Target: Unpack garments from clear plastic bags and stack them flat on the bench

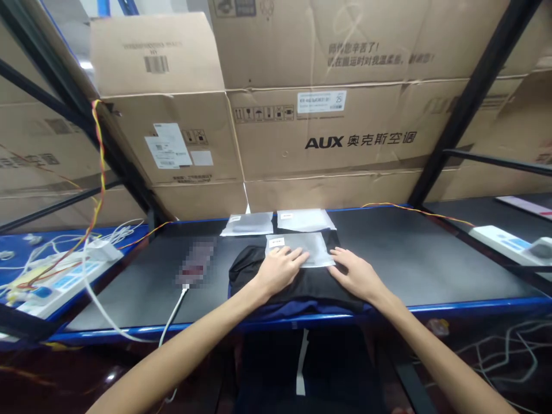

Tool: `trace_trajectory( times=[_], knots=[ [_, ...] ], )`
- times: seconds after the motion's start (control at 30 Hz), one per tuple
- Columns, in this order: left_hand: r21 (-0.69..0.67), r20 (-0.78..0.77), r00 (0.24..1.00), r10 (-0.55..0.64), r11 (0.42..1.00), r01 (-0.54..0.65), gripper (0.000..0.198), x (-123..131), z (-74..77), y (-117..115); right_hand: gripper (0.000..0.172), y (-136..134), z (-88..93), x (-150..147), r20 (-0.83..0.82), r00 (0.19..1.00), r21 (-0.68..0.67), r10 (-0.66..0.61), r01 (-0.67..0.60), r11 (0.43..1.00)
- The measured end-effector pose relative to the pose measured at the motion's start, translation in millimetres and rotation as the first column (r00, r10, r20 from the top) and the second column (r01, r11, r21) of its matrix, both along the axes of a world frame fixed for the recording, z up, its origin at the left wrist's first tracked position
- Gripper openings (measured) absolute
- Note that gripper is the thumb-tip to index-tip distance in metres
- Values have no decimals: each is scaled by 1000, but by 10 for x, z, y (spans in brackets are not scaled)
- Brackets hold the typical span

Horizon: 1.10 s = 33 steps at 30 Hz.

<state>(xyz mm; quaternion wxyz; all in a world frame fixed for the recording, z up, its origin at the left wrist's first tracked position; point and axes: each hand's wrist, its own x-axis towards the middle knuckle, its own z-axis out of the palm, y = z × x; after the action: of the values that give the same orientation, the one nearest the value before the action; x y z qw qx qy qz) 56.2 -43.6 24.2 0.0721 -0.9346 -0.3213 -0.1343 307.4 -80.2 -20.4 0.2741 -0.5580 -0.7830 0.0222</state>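
left power strip [75, 277]: crowded with plugs and wires, apart from the work.
blurred device [196, 263]: lying on the black table top [397, 253], a white cable [172, 316] at its near end; no hand on it.
back left pouch [252, 224]: flat at the rear edge, labelled, untouched; whether it is finished or waiting, i cannot tell.
left hand [280, 271]: over the left part of the front pouch [319, 246], fingers slightly parted and resting on top; whether they pinch the film, i cannot tell.
front pouch: lying on the dark cloth [317, 284], between the hands, label at its upper left; handling looks under way and unfinished, since both hands are at it.
back right pouch [306, 219]: flat behind the front pouch, also labelled, no hand on it; its stage cannot be told either.
dark cloth: bunched beneath the front pouch, reaching the table's near edge.
right hand [356, 277]: fingers wide, thumb apart by the pouch's lower right corner, apparently holding nothing.
right power strip [500, 238]: well apart, plugged, uninvolved.
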Motion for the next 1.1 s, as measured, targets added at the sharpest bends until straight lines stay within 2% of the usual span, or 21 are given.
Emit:
trace_trajectory(
  times=[0.07, 0.17, 0.27, 0.37, 0.47, 0.57, 0.67, 0.8, 0.93, 1.03, 1.1],
  knots=[
    [-63, 39, 998, -53, 997, 55, 41, -67, 14, 15, 35, 6, -11, 6, -6, 1000, -6, -2, 2, 1000],
    [-147, 182, 974, -133, 976, 161, 38, -285, 92, 76, 35, 8, -17, 11, -21, 1000, -7, -5, 5, 1000],
    [-155, 319, 940, -122, 972, 178, 36, -578, 141, 149, 36, 17, -34, 27, -25, 1000, -4, -16, 16, 1000],
    [-144, 274, 957, -96, 980, 139, 41, -837, 91, 223, 39, 36, -60, 51, -62, 996, 2, -61, 61, 998],
    [-106, 192, 978, -82, 989, 103, 35, -977, -25, 289, 42, 52, -63, 70, -110, 989, 21, -97, 99, 995],
    [-64, 163, 982, -94, 992, 106, 28, -999, -120, 329, 39, 42, -9, 55, -150, 986, 80, -73, 86, 993],
    [-63, 165, 978, -129, 988, 141, 27, -961, -143, 328, 34, -14, 115, -45, -156, 988, 155, -1, 25, 988],
    [-74, 261, 955, -140, 984, 165, 23, -875, -96, 284, 32, -110, 329, -363, -33, 983, 197, 179, -169, 966],
    [-48, 383, 902, -202, 970, 237, 16, -764, -60, 257, 27, -87, 447, -758, 165, 916, 239, 366, -398, 886],
    [2, 433, 861, -267, 956, 295, 13, -696, -69, 260, 19, 3, 428, -954, 275, 890, 374, 364, -448, 812],
    [16, 447, 845, -292, 948, 319, 13, -674, -80, 265, 17, 54, 392, -1017, 326, 886, 428, 328, -448, 785]
  ],
)
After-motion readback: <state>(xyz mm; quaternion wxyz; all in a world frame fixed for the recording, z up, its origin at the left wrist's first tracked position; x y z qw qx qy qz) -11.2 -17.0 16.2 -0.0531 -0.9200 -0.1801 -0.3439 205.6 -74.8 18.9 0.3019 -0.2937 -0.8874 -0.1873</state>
